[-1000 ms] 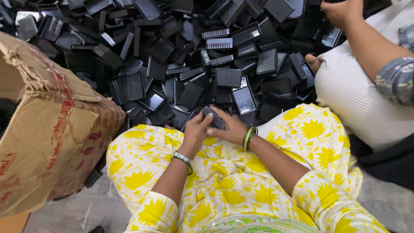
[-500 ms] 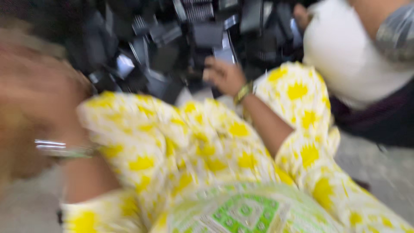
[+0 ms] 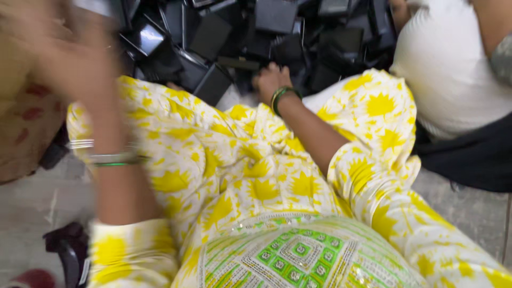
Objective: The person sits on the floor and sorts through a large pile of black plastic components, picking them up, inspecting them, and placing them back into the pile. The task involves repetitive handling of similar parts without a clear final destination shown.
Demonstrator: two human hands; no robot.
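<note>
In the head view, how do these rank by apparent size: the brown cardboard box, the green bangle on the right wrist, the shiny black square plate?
1. Brown cardboard box, cropped and blurred.
2. Shiny black square plate.
3. Green bangle.

The heap of flat cases (image 3: 277, 32) is black. The dress (image 3: 240, 165) is white with yellow flowers, its hem (image 3: 298, 256) green-patterned; the right hand (image 3: 270, 80) wears green bangles (image 3: 280, 98).

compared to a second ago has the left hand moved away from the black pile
Yes. The left hand has left the pile of black parts and swung up and left, towards the cardboard box. The right hand stays at the pile's edge.
</note>
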